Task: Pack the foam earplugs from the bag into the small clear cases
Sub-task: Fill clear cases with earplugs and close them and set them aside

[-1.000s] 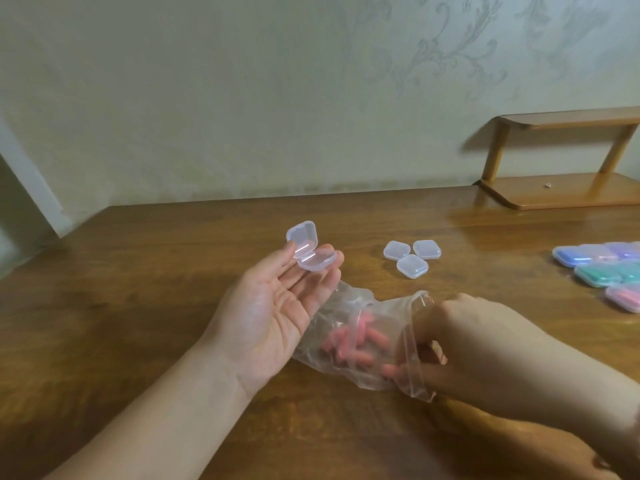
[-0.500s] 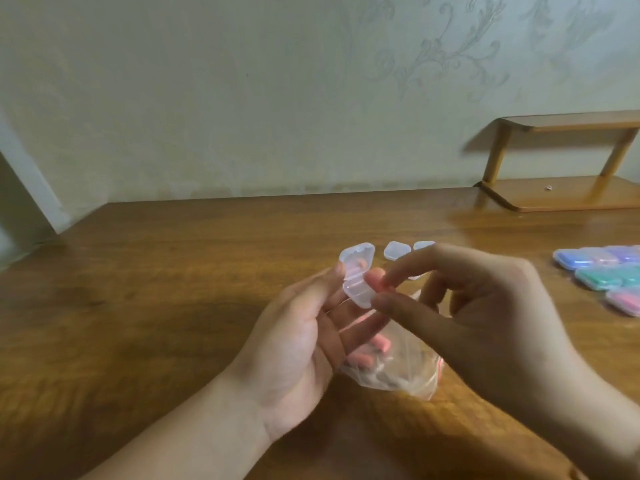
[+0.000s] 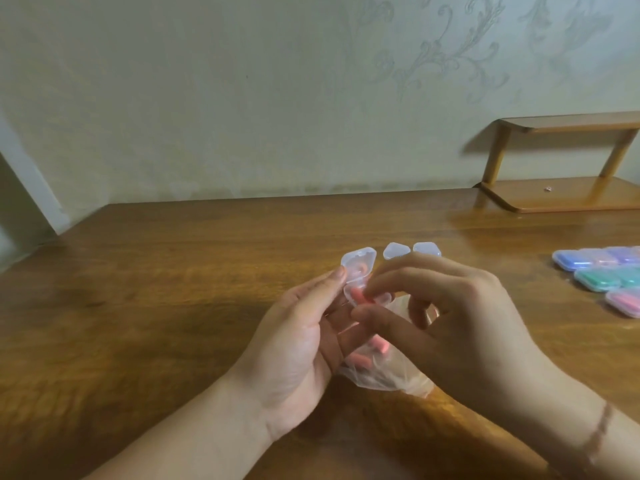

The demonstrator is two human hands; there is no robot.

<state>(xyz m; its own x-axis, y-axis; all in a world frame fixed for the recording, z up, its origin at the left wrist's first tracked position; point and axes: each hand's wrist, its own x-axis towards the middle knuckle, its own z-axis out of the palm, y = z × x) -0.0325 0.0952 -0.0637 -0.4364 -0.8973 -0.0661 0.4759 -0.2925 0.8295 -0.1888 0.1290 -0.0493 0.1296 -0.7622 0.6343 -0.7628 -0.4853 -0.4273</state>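
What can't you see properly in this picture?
- Head view: the base of the open clear case and most of the pink earplug are hidden by the right hand.
- The bag is mostly behind both hands, so its earplugs cannot be counted.
- The coloured cases are cut off by the right edge.
- The speck on the wooden shelf is too small to identify.

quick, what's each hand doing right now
Left hand: holds the open clear case, thumb on its edge.
Right hand: pinches a pink earplug at the case's lower half.
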